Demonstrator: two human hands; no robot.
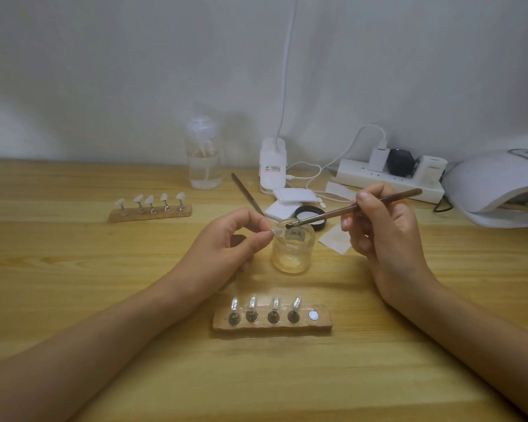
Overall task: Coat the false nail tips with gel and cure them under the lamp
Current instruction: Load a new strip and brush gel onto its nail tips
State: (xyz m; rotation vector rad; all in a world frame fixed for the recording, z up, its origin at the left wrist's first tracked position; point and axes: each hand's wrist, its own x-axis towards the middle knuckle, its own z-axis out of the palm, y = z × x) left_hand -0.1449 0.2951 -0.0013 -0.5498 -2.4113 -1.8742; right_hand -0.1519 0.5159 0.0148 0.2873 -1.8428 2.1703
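Left hand [241, 239] pinched one nail tip [277, 231] between thumb and forefinger, right at the rim of the gel jar [291, 251], probably so drips fell back in. Right hand [378, 226] gripped the brush [348, 210] pencil-style, with the bristles over the jar's mouth and just beside the tip (contact unclear). Both forearms angled inward toward the jar. The stand [272, 321] in front of the jar held four tips with one spot bare, likely this tip's. The lamp [494, 190] sat on the bench [73, 269] far right of the jar, ready for curing.

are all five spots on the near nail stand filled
No, the near stand carries four tips and its rightmost spot shows only a bare disc.
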